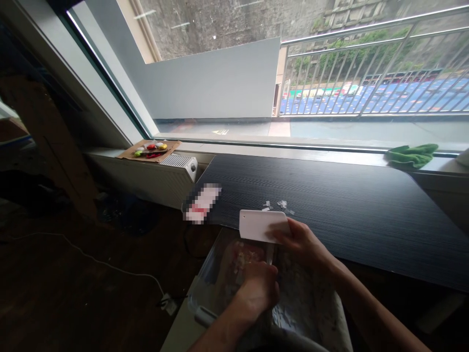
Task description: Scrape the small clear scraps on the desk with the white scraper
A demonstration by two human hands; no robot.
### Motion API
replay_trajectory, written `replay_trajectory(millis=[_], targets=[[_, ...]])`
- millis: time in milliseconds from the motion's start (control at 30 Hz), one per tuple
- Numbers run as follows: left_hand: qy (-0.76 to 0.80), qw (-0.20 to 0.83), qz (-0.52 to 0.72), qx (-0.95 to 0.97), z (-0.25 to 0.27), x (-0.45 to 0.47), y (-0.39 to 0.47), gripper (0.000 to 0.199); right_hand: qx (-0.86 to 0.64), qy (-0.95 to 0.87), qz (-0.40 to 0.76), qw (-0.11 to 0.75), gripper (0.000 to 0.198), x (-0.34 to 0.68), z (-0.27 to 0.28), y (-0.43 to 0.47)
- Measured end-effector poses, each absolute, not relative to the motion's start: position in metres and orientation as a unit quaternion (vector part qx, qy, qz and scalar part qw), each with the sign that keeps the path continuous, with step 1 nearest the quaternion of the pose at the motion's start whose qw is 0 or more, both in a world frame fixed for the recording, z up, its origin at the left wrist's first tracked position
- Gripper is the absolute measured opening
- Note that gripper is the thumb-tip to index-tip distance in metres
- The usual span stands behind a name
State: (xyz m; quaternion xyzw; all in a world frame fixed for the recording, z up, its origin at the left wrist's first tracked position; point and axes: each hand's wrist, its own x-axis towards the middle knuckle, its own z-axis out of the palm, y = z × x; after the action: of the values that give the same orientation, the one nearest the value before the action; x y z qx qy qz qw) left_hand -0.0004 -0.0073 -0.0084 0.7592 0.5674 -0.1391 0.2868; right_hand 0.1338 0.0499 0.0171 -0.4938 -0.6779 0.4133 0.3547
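My right hand (298, 237) grips the right end of a white, flat rectangular piece (256, 226) with rounded corners and a small hole near its left corner. It is held up just over the near edge of the dark table. Below it, my left hand (260, 283) is closed in a fist; a narrow pale strip (270, 254) shows above the fingers, and what lies inside the fist is hidden. Under my hands stands a clear plastic bin (200, 288) with small pale and reddish bits and a clear crinkled bag (293, 318) in it.
Several small clear scraps (282, 204) lie on the dark table (330, 195). A blurred-out white and red item (203, 203) rests at its left edge. Green cloth (412, 155) and cardboard (126, 152) with colourful items lie along the sill. A white cable (110, 268) crosses the floor.
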Motion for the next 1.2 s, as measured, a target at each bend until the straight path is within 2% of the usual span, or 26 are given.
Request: replay_trajectory(millis=[133,267,500,600,700,1200], targets=[[0.579,0.266,-0.129,0.760,-0.011,-0.013,-0.010,0.028,-0.598,-0.605,0.296,0.435,0.030,0.164,0.018,0.042],[0.599,0.238,-0.128,0.754,-0.007,-0.023,-0.012,0.030,-0.665,-0.563,0.216,0.441,0.038,0.193,0.012,0.044],[0.600,0.247,-0.135,0.749,-0.005,-0.022,-0.014,0.030,-0.626,-0.596,0.255,0.433,0.032,0.181,0.010,0.049],[0.602,0.245,-0.136,0.748,-0.005,-0.021,-0.015,0.032,-0.651,-0.575,0.201,0.454,0.035,0.186,0.012,0.056],[0.602,0.236,-0.135,0.751,-0.006,-0.021,-0.015,0.033,-0.680,-0.568,0.172,0.431,0.037,0.194,0.011,0.061],[0.596,0.234,-0.119,0.759,-0.013,-0.022,-0.016,0.031,-0.648,-0.595,0.236,0.413,0.032,0.188,0.015,0.076]])
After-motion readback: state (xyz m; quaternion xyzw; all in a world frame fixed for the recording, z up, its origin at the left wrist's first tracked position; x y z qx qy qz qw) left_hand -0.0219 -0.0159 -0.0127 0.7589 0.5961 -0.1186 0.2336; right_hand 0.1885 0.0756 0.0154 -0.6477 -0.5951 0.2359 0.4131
